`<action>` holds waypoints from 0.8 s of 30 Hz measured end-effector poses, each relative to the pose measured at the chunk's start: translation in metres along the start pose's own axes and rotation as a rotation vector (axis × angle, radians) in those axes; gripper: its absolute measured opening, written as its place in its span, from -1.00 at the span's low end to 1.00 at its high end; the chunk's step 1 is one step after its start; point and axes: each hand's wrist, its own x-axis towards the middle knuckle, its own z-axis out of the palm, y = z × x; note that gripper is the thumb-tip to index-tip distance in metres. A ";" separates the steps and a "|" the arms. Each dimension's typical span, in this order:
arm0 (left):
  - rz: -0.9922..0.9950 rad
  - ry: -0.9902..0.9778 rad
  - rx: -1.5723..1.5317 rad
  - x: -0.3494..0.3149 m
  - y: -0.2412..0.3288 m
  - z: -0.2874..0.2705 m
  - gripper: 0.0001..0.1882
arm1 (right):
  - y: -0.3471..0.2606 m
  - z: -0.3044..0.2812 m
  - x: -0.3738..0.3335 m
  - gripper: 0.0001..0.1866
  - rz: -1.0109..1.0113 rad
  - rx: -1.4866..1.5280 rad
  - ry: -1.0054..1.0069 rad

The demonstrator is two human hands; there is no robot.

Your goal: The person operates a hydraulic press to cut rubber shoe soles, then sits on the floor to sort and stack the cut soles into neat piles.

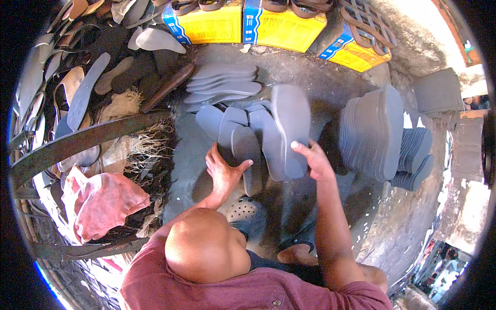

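My right hand (pixel 314 161) is closed on the edge of grey shoe soles (pixel 291 121), thumb on top, holding them upright and slightly blurred. My left hand (pixel 223 173) is around the lower part of a loose cluster of grey soles (pixel 245 147), its thumb over their front and its fingers at the left edge. The soles in this cluster overlap and fan out at different angles. Just beyond them, more grey soles (pixel 225 85) lie in a low, uneven pile.
To the right stands a tall stack of grey soles (pixel 369 134), with smaller stacks (pixel 413 155) behind it. Yellow and blue boxes (pixel 284 26) bearing sandals line the far side. At left are a wooden rail (pixel 85 142), a pink cloth (pixel 103 204) and heaped soles. A perforated clog (pixel 242 212) is near me.
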 end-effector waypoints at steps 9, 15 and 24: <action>0.020 -0.123 -0.307 0.005 -0.003 -0.006 0.27 | 0.036 0.027 0.006 0.10 -0.340 -0.548 0.231; -0.142 -0.237 -0.404 0.008 0.007 -0.029 -0.12 | 0.031 0.060 -0.010 0.08 -0.497 -0.821 0.422; -0.391 0.105 -0.508 0.046 -0.023 0.005 0.12 | 0.012 0.015 0.033 0.07 -0.230 -0.274 0.116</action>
